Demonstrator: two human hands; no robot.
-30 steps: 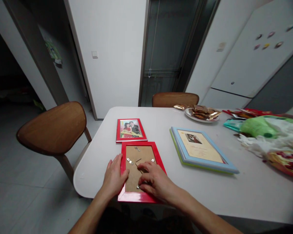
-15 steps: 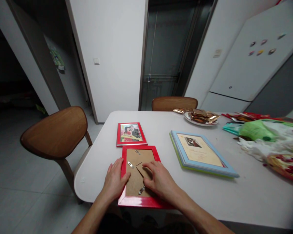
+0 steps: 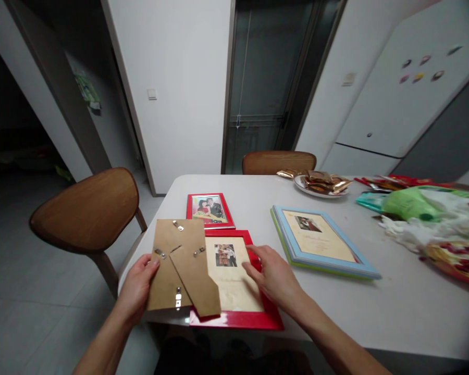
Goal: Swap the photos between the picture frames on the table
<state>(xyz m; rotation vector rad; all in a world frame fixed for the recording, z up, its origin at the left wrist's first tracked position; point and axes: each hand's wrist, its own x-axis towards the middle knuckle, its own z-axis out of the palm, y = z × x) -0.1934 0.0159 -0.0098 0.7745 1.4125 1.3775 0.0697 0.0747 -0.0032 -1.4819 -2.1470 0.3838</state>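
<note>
My left hand [image 3: 138,284] grips the left edge of a brown backing board [image 3: 164,276], thumb on top. The board has metal clips and a stand leg that swings out at its lower right. It is lifted off the red picture frame [image 3: 238,320] and overlaps that frame's left side. A cream sheet with a small photo [image 3: 225,255] shows inside the red frame. Over the frame's right side is my right hand [image 3: 275,273], fingers apart and holding nothing; whether its fingertips touch the frame I cannot tell.
Behind lies another red frame [image 3: 229,213] with a couple's photo. To the right, a blue frame [image 3: 324,260] rests on a green one. A plate [image 3: 324,195] of wrapped snacks, a green bag [image 3: 410,204] and a topped pastry [image 3: 453,260] stand farther right. Chairs flank the table.
The backing board has come out of the red frame and moved left in my left hand, uncovering the cream sheet. Its stand leg now hangs open. My right hand has shifted right.
</note>
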